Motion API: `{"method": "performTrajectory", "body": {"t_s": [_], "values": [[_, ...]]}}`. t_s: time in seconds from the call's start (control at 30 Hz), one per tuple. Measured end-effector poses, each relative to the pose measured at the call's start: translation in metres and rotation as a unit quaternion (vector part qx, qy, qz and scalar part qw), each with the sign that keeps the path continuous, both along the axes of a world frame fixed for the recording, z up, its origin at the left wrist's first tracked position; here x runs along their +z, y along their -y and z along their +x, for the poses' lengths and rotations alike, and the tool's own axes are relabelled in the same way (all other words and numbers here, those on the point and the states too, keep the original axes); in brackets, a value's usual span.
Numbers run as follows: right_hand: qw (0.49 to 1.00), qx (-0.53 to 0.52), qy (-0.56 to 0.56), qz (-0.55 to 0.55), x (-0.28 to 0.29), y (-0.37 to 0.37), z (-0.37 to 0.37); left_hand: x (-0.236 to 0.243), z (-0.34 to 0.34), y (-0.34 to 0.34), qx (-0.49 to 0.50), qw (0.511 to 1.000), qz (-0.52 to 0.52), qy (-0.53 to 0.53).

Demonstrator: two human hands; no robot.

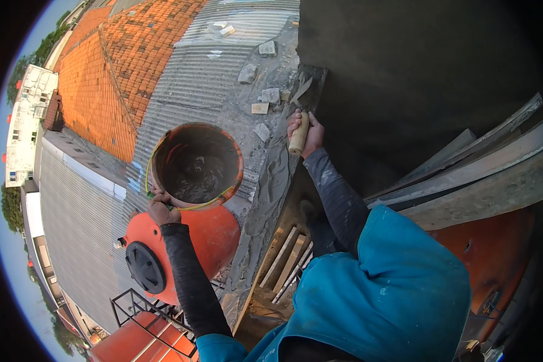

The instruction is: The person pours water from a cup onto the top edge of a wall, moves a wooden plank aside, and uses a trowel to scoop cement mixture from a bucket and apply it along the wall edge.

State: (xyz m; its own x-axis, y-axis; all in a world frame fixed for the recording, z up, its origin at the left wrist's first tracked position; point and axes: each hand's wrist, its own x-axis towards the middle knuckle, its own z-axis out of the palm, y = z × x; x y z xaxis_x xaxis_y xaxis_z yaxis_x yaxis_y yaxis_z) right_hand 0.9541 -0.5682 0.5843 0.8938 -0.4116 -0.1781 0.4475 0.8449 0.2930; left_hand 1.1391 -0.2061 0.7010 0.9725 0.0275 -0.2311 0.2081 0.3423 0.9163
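My left hand is closed on the yellow-green handle of a bucket, next to the near rim. Wet grey mortar lies inside it. My right hand grips the wooden handle of a trowel. Its metal blade points away from me, over the top of a wall. A band of wet mortar runs along that wall top, left of my right forearm. Whether the blade touches the mortar I cannot tell.
Broken block pieces lie beyond the bucket on corrugated roofing. An orange water tank with a black lid stands below the bucket. Long boards lean at right. Wooden slats are below my right arm.
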Motion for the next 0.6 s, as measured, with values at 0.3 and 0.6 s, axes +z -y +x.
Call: {"method": "performTrajectory", "body": {"t_s": [0.3, 0.6], "values": [[0.992, 0.096, -0.075, -0.027, 0.011, -0.065, -0.049, -0.011, 0.005, -0.004, 0.014, 1.0, 0.002, -0.002], [0.669, 0.19, -0.46, -0.552, 0.049, 0.097, -0.028, 0.0, -0.01, 0.005, 0.032, 0.999, 0.002, 0.017]]}}
